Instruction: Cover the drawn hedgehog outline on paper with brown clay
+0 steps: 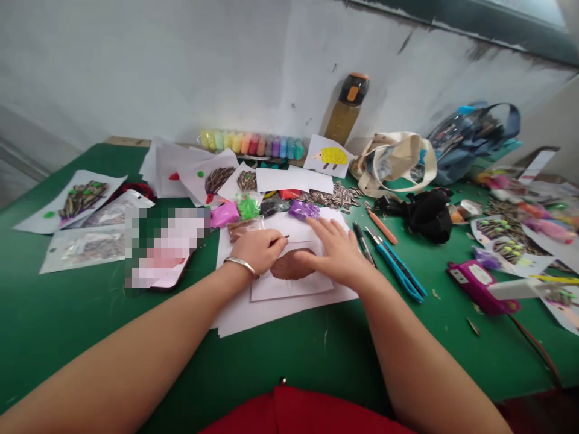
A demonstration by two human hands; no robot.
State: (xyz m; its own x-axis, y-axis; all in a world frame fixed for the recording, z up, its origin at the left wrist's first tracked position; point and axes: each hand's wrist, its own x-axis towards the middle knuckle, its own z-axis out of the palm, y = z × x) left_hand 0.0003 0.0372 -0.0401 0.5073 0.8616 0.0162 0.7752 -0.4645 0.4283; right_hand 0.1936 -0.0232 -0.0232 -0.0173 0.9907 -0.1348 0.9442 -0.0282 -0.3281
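A brown clay shape (289, 266) lies on a white sheet of paper (289, 289) in the middle of the green table (90, 313). My left hand (259, 248) rests at the clay's left edge with its fingers curled round a thin dark stick. My right hand (333, 247) lies flat on the paper with fingers spread, its thumb touching the clay's right side. Small bags of coloured clay, pink (224, 213), green (247, 205) and purple (304, 210), lie just beyond my hands.
A pile of sunflower seeds (332, 196), pens and a blue cutter (398, 265) lie to the right. A row of clay tubs (253, 143), a bottle (347, 107) and bags (398, 160) stand along the wall. Paper crafts lie at both sides, and a phone (163, 247) lies left.
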